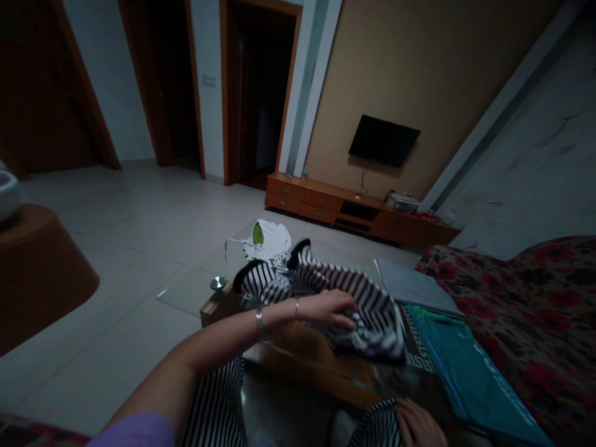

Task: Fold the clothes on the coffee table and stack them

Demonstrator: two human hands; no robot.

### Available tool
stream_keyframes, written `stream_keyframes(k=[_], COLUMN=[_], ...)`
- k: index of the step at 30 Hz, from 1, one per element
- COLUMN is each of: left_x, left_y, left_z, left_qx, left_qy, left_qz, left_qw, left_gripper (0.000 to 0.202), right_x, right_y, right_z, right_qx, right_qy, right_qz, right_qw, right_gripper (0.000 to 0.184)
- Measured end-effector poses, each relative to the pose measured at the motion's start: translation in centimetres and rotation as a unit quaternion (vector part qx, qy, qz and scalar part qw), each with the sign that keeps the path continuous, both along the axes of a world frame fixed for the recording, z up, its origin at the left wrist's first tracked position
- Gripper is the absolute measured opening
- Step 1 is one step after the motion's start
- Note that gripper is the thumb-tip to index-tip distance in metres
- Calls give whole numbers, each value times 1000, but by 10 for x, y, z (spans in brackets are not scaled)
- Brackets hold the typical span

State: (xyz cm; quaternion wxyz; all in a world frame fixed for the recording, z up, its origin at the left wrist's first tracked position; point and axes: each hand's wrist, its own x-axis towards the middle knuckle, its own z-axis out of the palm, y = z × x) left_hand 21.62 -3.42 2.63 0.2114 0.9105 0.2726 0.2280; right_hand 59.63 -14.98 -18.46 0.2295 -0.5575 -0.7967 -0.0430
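While the right hand (421, 423) lies on the knee (378, 423), fingers extended, the left hand (333, 308) has bent fingers against the striped garment (365, 287); can't tell if pinching. Garment's over the worktop (298, 347), long axis far-left to near-right, left hand nearer.
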Motion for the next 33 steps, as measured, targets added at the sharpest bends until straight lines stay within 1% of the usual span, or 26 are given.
stream_keyframes(k=[1, 2, 3, 4, 5, 6, 8, 10, 11, 13, 15, 17, 18, 19, 20, 21, 22, 23, 24, 26, 28, 29, 30, 31, 33], left_x=[2, -1, -9, -20, -32, -45, -68, -81, -84, -82, -78, -79, -83, -89, -98, -109, -122, -136, -150, -180, -208, -220, -232, -241, -253], left_y=[-5, -7, -5, -1, 4, 10, 19, 26, 28, 33, 41, 57, 68, 80, 94, 106, 118, 128, 134, 139, 133, 128, 123, 117, 107], left_z=[-24, -48, -70, -90, -108, -122, -143, -157, -162, -169, -171, -165, -160, -153, -146, -139, -132, -126, -122, -118, -116, -115, -112, -109, -100], left_qx=[-22, -44, -56, -52, -44, -40, -30, -17, -7, 13, 29, 49, 63, 77, 83, 78, 61, 35, 7, -33, -50, -56, -63, -70, -83], left_qy=[40, 77, 119, 153, 174, 185, 177, 165, 163, 173, 190, 197, 199, 200, 202, 206, 214, 223, 232, 248, 261, 267, 274, 280, 290], left_qz=[-3, 27, 69, 123, 170, 198, 215, 208, 207, 215, 217, 215, 232, 268, 324, 389, 451, 498, 524, 537, 534, 533, 533, 533, 531], left_qw=[999, 996, 989, 979, 969, 962, 960, 964, 965, 961, 957, 955, 950, 939, 921, 894, 864, 837, 819, 806, 803, 801, 798, 795, 792], left_gripper=[40, 43, 45, 45, 45, 45, 48, 47, 45, 41, 36, 31, 30, 31, 35, 39, 41, 40, 38, 32, 26, 24, 22, 20, 18], right_x=[3, 7, 10, 13, 15, 16, 11, -6, -20, -57, -102, -144, -162, -176, -187, -195, -200, -203, -204, -203, -201, -200, -199, -197, -195], right_y=[-2, -3, -4, -5, -6, -6, -5, -1, 2, 12, 26, 40, 46, 50, 52, 53, 52, 50, 48, 45, 47, 49, 53, 56, 63], right_z=[-4, -7, -11, -13, -16, -18, -20, -19, -18, -14, -11, -11, -13, -15, -18, -21, -24, -26, -27, -26, -18, -12, -6, 1, 15], right_qx=[11, 18, 23, 24, 22, 18, 10, 0, -6, -18, -33, -52, -61, -67, -70, -72, -73, -77, -84, -116, -171, -210, -253, -295, -358], right_qy=[-25, -47, -65, -80, -92, -100, -100, -67, -37, 35, 93, 101, 98, 97, 104, 119, 142, 170, 202, 274, 361, 410, 463, 518, 619], right_qz=[9, 17, 24, 30, 34, 37, 27, 1, -12, -26, -15, 0, 6, 15, 22, 31, 41, 47, 49, 46, 22, 8, -5, -15, -25], right_qw=[1000, 999, 997, 996, 995, 994, 995, 998, 999, 999, 995, 993, 993, 993, 992, 990, 986, 981, 975, 954, 916, 887, 849, 803, 699], right_gripper=[29, 29, 30, 30, 30, 30, 30, 33, 37, 47, 50, 48, 48, 48, 49, 51, 51, 49, 45, 34, 30, 34, 40, 46, 56])
